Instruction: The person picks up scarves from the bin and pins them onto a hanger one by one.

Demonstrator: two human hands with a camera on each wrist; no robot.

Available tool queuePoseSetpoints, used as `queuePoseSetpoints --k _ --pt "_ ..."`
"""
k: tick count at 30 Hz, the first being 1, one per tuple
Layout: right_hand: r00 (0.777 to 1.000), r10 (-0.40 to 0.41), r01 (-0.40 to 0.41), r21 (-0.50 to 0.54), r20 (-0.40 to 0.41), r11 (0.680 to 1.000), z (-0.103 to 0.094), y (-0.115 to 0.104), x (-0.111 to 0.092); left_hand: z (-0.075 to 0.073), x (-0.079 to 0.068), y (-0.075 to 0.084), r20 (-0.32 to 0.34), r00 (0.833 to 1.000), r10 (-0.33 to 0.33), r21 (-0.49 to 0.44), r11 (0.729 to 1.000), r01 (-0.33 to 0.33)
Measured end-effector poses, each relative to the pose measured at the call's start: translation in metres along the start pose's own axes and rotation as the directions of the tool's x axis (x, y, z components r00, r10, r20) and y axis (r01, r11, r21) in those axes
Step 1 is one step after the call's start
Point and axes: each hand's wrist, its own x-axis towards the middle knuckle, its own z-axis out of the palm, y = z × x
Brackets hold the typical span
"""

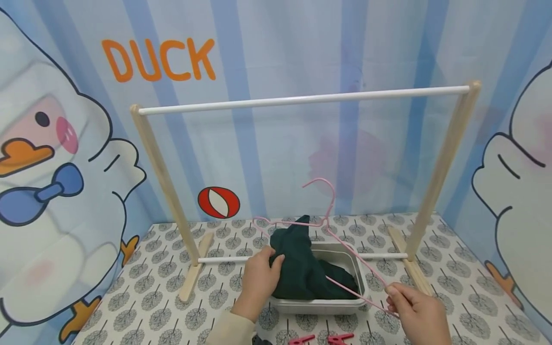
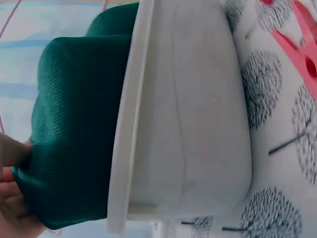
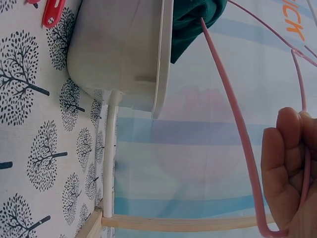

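Note:
My right hand [image 1: 420, 311] grips a pink clothes hanger [image 1: 334, 194] near its right corner, fingers curled round the wire in the right wrist view. The hanger is tilted over a pale tub [image 1: 319, 307], its hook pointing up. A dark green cloth [image 1: 297, 268] covers part of the hanger's left side, and its lower part lies in the tub. At the cloth's left edge, my left hand [image 1: 260, 275] pinches the fabric between thumb and fingers, seen also in the left wrist view. Folds hide the cloth's shape and part of the hanger's lower bar.
Behind the tub stands a rack with wooden posts [image 1: 161, 177] and a white top rail [image 1: 302, 99]; a lower rail [image 1: 222, 259] runs near the table. Red clothespins [image 1: 340, 339] lie in front of the tub on the tree-patterned tablecloth [image 1: 142, 297]. A printed curtain [image 1: 276, 153] hangs behind.

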Motion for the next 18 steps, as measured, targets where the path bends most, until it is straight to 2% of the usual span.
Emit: queuePoseSetpoints --k 2,3,4,5,7,8,9,10,11,14,15,16,17,18 --pt "1.000 -0.005 0.005 0.000 0.000 1.000 0.000 0.000 0.000 -0.002 0.001 0.000 0.036 0.999 0.006 -0.123 0.992 -0.002" --pt "1.000 0.000 0.000 0.001 0.000 1.000 0.001 0.000 0.000 -0.003 0.002 0.001 0.071 0.997 0.019 -0.220 0.976 -0.003" --pt "1.000 0.007 -0.007 0.003 0.005 1.000 0.001 -0.001 0.000 -0.005 0.003 0.001 0.113 0.993 0.038 -0.332 0.943 0.002" --pt "1.000 0.011 -0.012 0.013 0.015 1.000 0.002 -0.002 0.000 -0.006 0.005 0.002 0.161 0.985 0.062 -0.447 0.894 0.017" --pt "0.999 0.022 -0.023 0.028 0.031 0.999 0.004 -0.003 0.000 -0.009 0.008 0.002 0.241 0.963 0.120 -0.626 0.777 0.059" --pt "0.999 0.028 -0.029 0.037 0.041 0.999 0.005 -0.005 -0.001 -0.011 0.011 0.002 0.268 0.953 0.138 -0.680 0.729 0.085" --pt "0.998 0.030 -0.033 0.054 0.051 0.998 0.005 -0.006 -0.001 -0.012 0.013 0.002 0.279 0.949 0.146 -0.710 0.697 0.101" --pt "0.998 0.027 -0.030 0.056 0.062 0.998 0.005 -0.006 -0.001 -0.014 0.016 0.001 0.279 0.952 0.129 -0.713 0.691 0.116" --pt "0.998 0.025 -0.029 0.059 0.065 0.998 0.004 -0.007 -0.002 -0.015 0.018 0.000 0.267 0.959 0.097 -0.694 0.710 0.122" --pt "0.997 0.043 -0.046 0.050 0.072 0.998 -0.001 -0.007 -0.003 -0.021 0.027 -0.003 0.155 0.987 -0.038 -0.590 0.798 0.123" --pt "0.996 0.048 -0.052 0.050 0.073 0.997 -0.002 -0.007 -0.003 -0.024 0.030 -0.005 0.101 0.991 -0.083 -0.571 0.811 0.127" --pt "0.996 0.056 -0.059 0.044 0.072 0.997 -0.004 -0.006 -0.003 -0.026 0.034 -0.007 0.049 0.991 -0.128 -0.567 0.813 0.133" --pt "0.995 0.066 -0.070 0.057 0.070 0.996 -0.006 -0.006 -0.004 -0.028 0.037 -0.009 0.004 0.986 -0.167 -0.585 0.800 0.138" --pt "0.995 0.072 -0.077 0.065 0.073 0.995 -0.007 -0.005 -0.003 -0.030 0.041 -0.011 -0.038 0.979 -0.203 -0.624 0.769 0.135"
